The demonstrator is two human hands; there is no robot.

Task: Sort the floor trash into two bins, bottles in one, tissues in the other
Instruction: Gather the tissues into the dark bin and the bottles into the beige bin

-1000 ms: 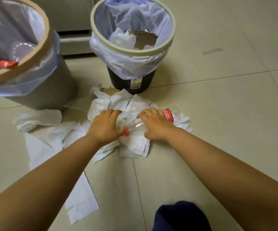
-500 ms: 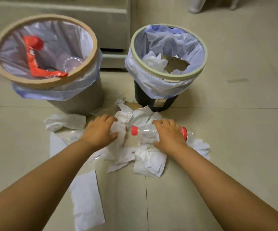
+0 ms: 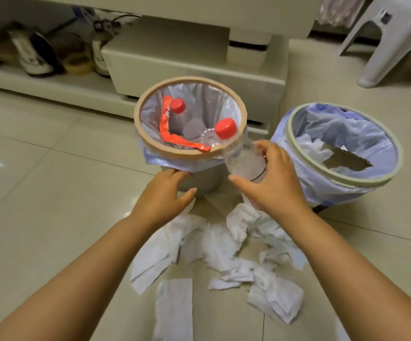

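My right hand [image 3: 270, 178] grips a clear plastic bottle [image 3: 242, 157] with a red cap, tilted neck-first over the rim of the tan-rimmed bin [image 3: 150, 141]. That bin holds another red-capped bottle [image 3: 177, 106] and a torn red label. My left hand [image 3: 165, 190] hovers in front of that bin's grey wall, fingers apart and holding nothing. The second bin [image 3: 347, 182], with a pale green rim and a bluish liner, stands to the right and holds tissues and a piece of brown cardboard. Several white tissues [image 3: 219, 252] lie crumpled on the tiled floor between my forearms.
A low cream cabinet [image 3: 194, 62] stands right behind the bins, with shoes [image 3: 39, 55] on a shelf at the back left. A white plastic stool [image 3: 391, 38] is at the back right. Bare tiled floor stretches to the left.
My right hand lifted the bottle off the tissue pile and carried it up to the tan-rimmed bin. My left hand left the tissues and moved toward that bin. The view swung up and left.
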